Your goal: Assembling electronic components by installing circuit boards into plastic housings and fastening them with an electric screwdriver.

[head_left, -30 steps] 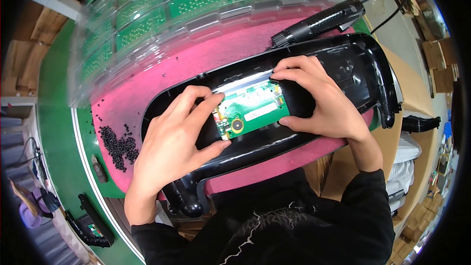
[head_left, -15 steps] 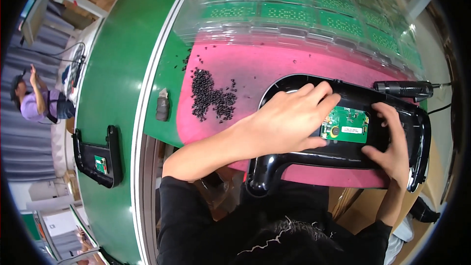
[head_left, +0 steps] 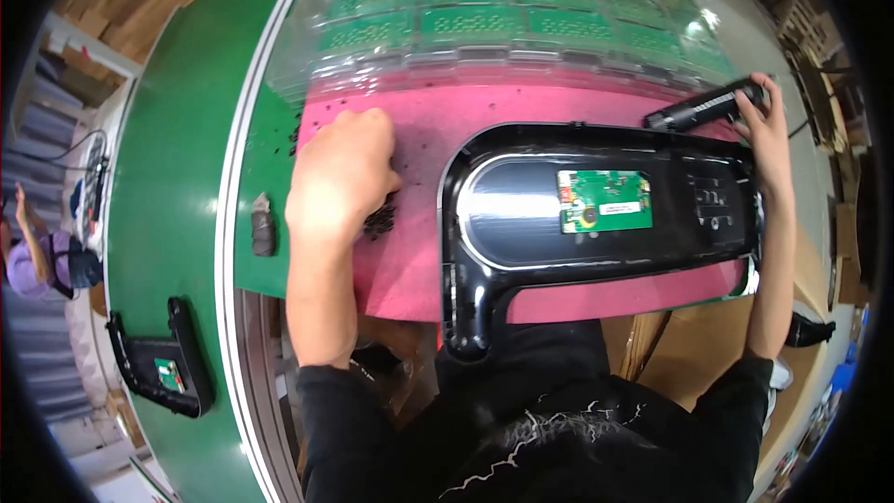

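Head camera, looking down, close over pink mat (head_left: 419, 270)

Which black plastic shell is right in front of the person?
The big black shell lying on the pink mat, between both hands, with a green circuit board in its middle. The other black shell lies far off on the green belt.

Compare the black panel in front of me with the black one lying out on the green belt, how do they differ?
The near black panel lies on the pink mat, between the left hand and the right hand; the far black panel lies alone on the green belt. The near one lies crosswise and looks far larger, being closer; the far one lies angled. Both are glossy black and carry a small green circuit board.
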`<state>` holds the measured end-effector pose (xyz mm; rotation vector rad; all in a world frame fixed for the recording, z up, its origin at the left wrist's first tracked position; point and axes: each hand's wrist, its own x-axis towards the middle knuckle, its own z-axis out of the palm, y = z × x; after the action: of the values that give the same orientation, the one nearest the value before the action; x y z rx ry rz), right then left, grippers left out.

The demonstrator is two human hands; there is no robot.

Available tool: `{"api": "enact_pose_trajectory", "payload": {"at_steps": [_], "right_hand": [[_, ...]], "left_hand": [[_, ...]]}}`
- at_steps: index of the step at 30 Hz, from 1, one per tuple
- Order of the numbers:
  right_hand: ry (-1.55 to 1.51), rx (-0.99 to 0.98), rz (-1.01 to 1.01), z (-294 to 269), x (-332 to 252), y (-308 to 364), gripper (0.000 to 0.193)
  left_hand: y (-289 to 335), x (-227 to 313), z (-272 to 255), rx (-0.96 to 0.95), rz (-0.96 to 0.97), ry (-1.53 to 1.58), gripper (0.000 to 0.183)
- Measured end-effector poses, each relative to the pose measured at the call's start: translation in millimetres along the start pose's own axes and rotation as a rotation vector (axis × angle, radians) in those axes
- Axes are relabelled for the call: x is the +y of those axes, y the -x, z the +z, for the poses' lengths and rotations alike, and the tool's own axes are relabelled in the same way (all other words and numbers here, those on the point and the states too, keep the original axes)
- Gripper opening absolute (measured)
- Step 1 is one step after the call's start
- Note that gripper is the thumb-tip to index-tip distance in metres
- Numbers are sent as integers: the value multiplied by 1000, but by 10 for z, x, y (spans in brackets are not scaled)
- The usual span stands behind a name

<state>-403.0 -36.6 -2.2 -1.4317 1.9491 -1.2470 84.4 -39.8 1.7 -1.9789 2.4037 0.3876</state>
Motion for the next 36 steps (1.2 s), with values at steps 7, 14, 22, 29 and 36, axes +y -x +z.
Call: {"api": "enact_pose_trajectory", "payload": {"at_steps": [7, 14, 22, 29, 36], "right_hand": [[-506, -10, -293, 841, -561, 266, 27], [-1085, -234, -249, 887, -920, 457, 39], [-1543, -537, -167, 946, -1101, 886, 54], [-1483, -640, -351, 883, -1038, 934, 58], [-968, -571, -73, 700, -1155, 1043, 51]], "left_hand": [[-75, -21, 46, 61, 58, 15, 17], [-114, 130, -92, 68, 11, 291, 18], [42, 870, 23, 133, 472, 950, 14], [-2, 913, 173, -136, 564, 1250, 15], [-55, 881, 308, -106, 458, 1257, 11]]}}
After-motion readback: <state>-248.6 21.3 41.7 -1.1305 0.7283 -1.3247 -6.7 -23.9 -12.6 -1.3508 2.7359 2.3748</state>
